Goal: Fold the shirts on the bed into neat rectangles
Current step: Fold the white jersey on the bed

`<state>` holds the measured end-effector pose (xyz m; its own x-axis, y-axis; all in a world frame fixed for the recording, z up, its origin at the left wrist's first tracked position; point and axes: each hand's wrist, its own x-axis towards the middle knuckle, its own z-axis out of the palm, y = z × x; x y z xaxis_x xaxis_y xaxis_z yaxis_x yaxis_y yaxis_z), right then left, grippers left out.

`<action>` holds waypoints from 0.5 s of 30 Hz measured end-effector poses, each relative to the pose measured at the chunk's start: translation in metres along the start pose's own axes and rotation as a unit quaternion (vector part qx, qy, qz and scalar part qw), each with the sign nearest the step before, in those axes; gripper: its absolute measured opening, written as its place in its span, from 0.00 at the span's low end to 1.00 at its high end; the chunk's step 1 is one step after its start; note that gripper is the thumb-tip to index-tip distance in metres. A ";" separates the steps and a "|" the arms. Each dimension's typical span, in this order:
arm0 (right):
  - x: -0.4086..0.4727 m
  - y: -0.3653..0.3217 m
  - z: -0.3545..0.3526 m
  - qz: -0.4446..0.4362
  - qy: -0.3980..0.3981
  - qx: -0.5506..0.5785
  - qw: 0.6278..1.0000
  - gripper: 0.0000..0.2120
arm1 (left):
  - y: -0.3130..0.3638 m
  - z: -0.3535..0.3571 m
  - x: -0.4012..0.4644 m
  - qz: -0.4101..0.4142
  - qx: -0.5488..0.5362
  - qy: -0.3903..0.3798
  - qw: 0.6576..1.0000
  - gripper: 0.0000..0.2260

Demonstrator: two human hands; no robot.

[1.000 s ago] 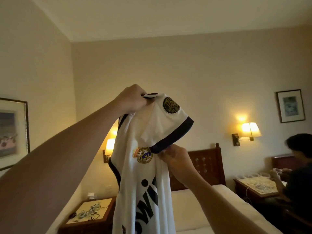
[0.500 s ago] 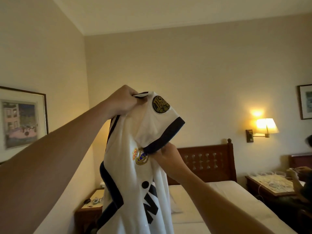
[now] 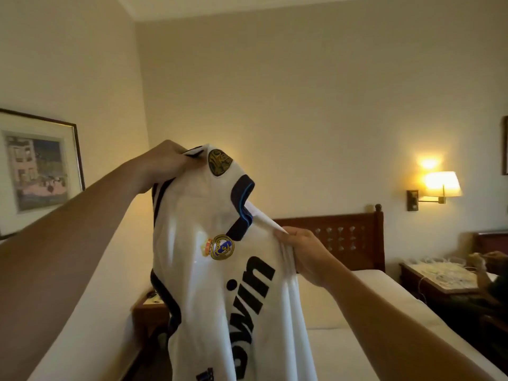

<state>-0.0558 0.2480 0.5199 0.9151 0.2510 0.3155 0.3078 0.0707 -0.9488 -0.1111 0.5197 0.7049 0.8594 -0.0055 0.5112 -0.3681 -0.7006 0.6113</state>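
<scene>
The bed [image 3: 354, 306] lies lower right; the white shirt [image 3: 220, 270] hangs mid-frame above it. My left hand [image 3: 167, 163] grips its top, my right hand [image 3: 299, 251] pinches the side. I'm opening it out, I think; next, lay it flat.

I hold a white football shirt with dark trim, crest and black lettering [image 3: 220, 259] up in the air, hanging crumpled, unfolded, above the white-sheeted bed [image 3: 357, 306].
</scene>
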 end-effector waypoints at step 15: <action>-0.013 -0.012 0.017 -0.095 -0.058 -0.471 0.875 0.22 | -0.070 0.206 -0.092 -0.064 0.008 -0.251 0.966 0.16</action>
<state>-0.0761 0.2598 0.5265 0.8080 0.4210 0.4122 0.5800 -0.6917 -0.4304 -0.0916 0.4223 0.4911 0.9631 -0.2594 0.0722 -0.2445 -0.7301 0.6381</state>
